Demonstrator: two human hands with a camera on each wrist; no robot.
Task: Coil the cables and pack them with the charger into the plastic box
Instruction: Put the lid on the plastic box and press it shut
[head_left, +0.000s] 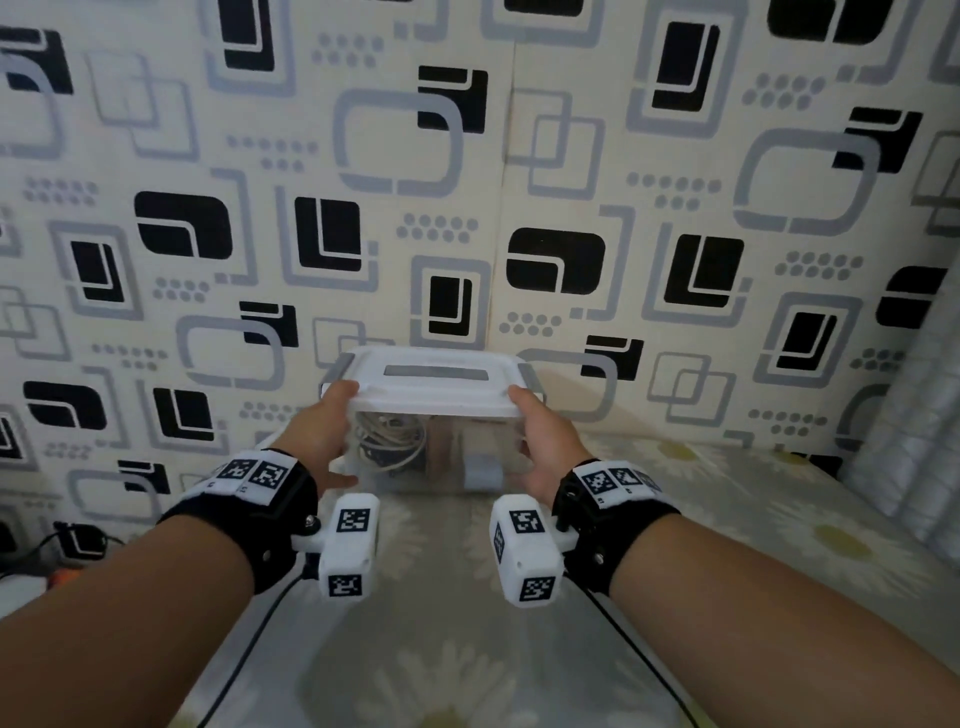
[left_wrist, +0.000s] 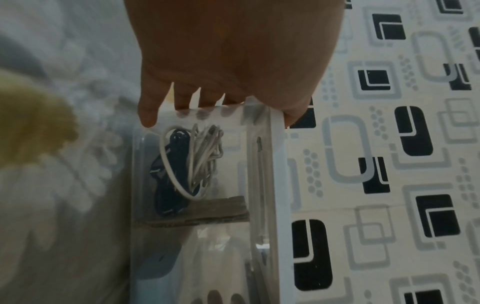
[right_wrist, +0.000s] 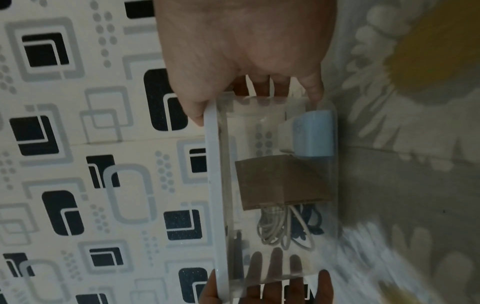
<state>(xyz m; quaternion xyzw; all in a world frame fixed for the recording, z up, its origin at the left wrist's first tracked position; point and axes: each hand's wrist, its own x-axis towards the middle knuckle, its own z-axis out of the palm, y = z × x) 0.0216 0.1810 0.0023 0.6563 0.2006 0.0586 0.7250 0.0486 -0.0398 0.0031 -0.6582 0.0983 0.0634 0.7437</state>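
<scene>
We had our left hand (head_left: 317, 441) and right hand (head_left: 545, 452) clamped on the two ends of the plastic box (head_left: 447, 467), thumbs up on its white lid (head_left: 431, 379), box just off the flowered sheet (head_left: 727, 519) near the patterned wall (head_left: 467, 182). Looked abt done: coiled cables (left_wrist: 194, 160) and charger (right_wrist: 311, 135) were inside, lid on, only setting down left. Wrist cams showed a cardboard divider (right_wrist: 280, 181) betw. them, blurry in head view.

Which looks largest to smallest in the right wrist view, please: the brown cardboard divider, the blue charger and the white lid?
1. White lid, running almost the box's full length.
2. Brown cardboard divider.
3. Blue charger, though it sits nearer the camera, so its true size against the divider is unsure.
</scene>
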